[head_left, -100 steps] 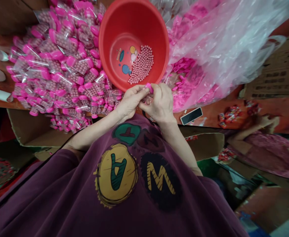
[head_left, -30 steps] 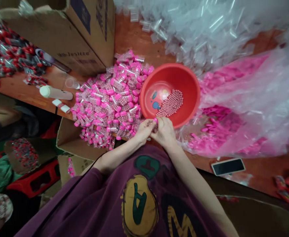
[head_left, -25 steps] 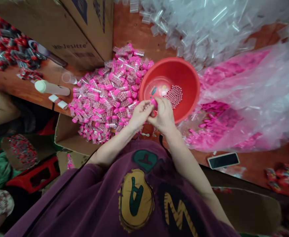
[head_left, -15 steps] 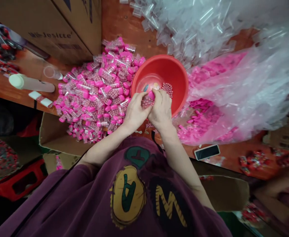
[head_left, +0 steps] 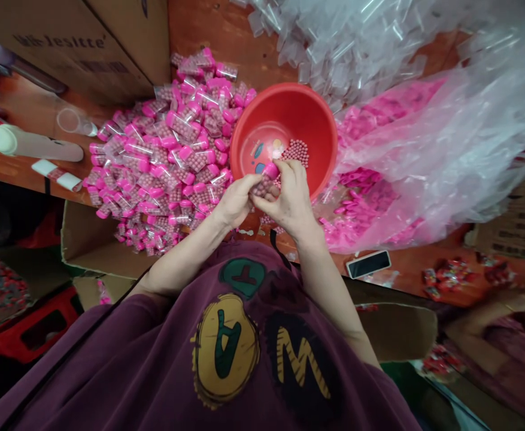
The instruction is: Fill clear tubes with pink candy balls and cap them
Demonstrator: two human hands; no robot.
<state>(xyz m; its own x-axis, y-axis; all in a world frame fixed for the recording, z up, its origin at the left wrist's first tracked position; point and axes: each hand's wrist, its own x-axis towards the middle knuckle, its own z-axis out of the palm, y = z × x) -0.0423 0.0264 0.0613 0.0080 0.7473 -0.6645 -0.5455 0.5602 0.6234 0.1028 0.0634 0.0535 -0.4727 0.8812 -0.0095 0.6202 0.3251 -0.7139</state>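
Observation:
My left hand point(head_left: 234, 200) and my right hand point(head_left: 289, 200) meet at the near rim of a red bowl point(head_left: 316, 117). Between them they pinch a small clear tube point(head_left: 262, 184) filled with pink beads. A pink cap point(head_left: 271, 170) sits on the tube's top end, under my right fingertips. Loose pink beads point(head_left: 294, 152) lie in the bottom of the bowl. Left of the bowl is a heap of filled, pink-capped tubes point(head_left: 167, 155).
A clear plastic bag point(head_left: 424, 143) of loose pink caps point(head_left: 361, 203) lies right of the bowl, empty clear tubes point(head_left: 334, 42) behind it. Cardboard boxes point(head_left: 73, 42) stand at back left. A white bottle point(head_left: 29, 143) lies far left, a phone point(head_left: 369, 264) at the table's near edge.
Both hands have stayed together on the tube and lifted from the table edge to the bowl's near rim. The view has shifted, so everything sits a little differently in the frame.

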